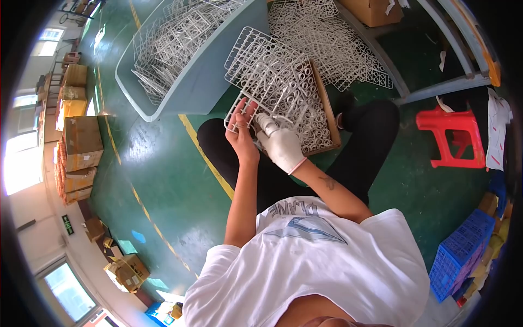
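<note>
Two hands meet at one white grid (261, 102), just above the centre of the frame, between our bent legs (370, 128) and by the left side of a box (325, 106). Our left hand (242, 133), bare, has its grip closed round the grid's lower left part, thumb on the near side; whether the fingers lie behind the bars or pass through them, we cannot tell. Our right hand (283, 148), in a white glove, is curled with its fingertips at the grid's lower edge; its grip looks nearly closed, but we cannot tell whether it pinches a bar or only presses there

We judge the grid light enough for one hand: fairly stiff along its border, springy across the middle, liable to snap where the bars are thinnest. It looks smooth, perhaps a little slick against the glove. The border near a corner seems the best hold, thumb and fingers on opposite faces; a single inner bar would likely bend

Many small white rings (316, 128) lie in the box, near the right hand. More grids (267, 57) rest over its far end, and a blue-grey tub (204, 90) at upper left holds others
</note>
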`<state>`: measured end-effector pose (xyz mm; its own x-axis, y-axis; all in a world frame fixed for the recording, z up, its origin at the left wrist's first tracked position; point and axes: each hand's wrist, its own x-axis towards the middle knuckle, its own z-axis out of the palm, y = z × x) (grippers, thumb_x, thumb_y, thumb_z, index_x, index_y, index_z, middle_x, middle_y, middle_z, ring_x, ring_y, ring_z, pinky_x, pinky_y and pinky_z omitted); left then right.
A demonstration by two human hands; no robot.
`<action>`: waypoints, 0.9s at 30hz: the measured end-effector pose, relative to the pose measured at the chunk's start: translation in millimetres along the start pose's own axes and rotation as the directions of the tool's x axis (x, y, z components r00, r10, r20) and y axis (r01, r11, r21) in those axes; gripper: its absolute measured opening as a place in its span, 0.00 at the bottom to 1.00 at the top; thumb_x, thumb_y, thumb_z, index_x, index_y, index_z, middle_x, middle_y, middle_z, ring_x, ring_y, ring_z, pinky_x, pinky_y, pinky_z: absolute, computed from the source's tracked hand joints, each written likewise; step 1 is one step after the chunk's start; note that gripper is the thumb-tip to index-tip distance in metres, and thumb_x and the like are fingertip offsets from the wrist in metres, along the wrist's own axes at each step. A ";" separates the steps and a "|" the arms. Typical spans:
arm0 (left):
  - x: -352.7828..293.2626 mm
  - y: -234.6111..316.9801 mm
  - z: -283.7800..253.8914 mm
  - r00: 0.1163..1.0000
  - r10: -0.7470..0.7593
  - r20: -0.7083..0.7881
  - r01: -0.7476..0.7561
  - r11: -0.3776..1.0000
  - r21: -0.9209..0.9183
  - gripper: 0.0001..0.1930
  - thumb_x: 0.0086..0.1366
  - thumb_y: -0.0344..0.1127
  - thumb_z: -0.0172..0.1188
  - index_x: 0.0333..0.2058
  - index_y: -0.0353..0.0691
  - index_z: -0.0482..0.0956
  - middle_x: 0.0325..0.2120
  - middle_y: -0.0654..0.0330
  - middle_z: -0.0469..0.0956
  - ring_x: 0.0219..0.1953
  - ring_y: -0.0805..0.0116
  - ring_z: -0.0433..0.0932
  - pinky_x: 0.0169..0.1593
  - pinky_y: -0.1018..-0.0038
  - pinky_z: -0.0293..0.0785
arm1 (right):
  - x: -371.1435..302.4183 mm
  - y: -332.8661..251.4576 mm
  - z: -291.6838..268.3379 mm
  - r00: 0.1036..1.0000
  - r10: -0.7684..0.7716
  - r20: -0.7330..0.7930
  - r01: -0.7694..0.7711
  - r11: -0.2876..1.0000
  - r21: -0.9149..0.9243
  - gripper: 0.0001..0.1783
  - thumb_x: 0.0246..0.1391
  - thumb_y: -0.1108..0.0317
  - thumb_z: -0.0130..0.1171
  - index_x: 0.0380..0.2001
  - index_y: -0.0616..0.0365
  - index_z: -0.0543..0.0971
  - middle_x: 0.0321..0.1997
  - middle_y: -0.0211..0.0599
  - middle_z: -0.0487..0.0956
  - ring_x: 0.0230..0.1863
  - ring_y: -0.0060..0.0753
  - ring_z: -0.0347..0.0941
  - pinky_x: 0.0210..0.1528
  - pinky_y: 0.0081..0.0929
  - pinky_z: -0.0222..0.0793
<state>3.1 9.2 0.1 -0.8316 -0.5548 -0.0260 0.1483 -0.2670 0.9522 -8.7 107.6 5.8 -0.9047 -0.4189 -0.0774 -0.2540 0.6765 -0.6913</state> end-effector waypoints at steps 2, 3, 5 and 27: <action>-4.5 -3.7 6.6 0.999 0.051 0.012 -0.051 0.996 0.067 0.24 0.67 0.45 0.46 0.50 0.29 0.68 0.43 0.51 0.75 0.47 0.66 0.73 0.50 0.76 0.66 | 7.7 10.5 25.9 0.992 0.094 0.086 -0.116 0.944 0.310 0.18 0.50 0.65 0.53 0.45 0.56 0.73 0.28 0.42 0.78 0.26 0.36 0.75 0.30 0.30 0.69; -5.7 -3.7 9.1 0.995 0.099 0.025 -0.101 0.986 0.134 0.23 0.67 0.44 0.46 0.50 0.28 0.68 0.43 0.52 0.75 0.48 0.66 0.73 0.49 0.76 0.66 | 13.9 10.4 31.5 0.992 0.115 0.056 -0.124 0.763 0.634 0.18 0.52 0.62 0.50 0.44 0.57 0.73 0.23 0.44 0.77 0.25 0.39 0.76 0.28 0.34 0.69; -5.4 -7.8 7.6 0.997 0.066 0.040 -0.071 0.990 0.125 0.25 0.65 0.47 0.47 0.50 0.28 0.68 0.42 0.50 0.76 0.46 0.65 0.74 0.52 0.72 0.66 | 15.1 24.0 31.1 0.989 0.137 0.058 -0.136 0.670 0.730 0.14 0.50 0.64 0.52 0.40 0.58 0.75 0.22 0.38 0.77 0.23 0.31 0.74 0.26 0.30 0.68; 199.7 65.4 -82.7 0.954 0.088 -0.286 -0.255 0.739 -0.623 0.21 0.69 0.44 0.33 0.61 0.58 0.51 0.61 0.62 0.54 0.61 0.58 0.57 0.56 0.39 0.52 | 9.5 67.4 -15.0 0.724 0.293 0.625 -0.688 0.236 0.686 0.16 0.52 0.54 0.49 0.17 0.51 0.69 0.06 0.19 0.58 0.05 0.16 0.51 0.12 0.22 0.59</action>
<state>-109.0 -184.3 32.0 -0.6271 -0.7784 -0.0280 0.6556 -0.5469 0.5206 -39.5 158.3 -30.8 -0.5156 -0.4836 -0.7073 0.7972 0.0318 -0.6028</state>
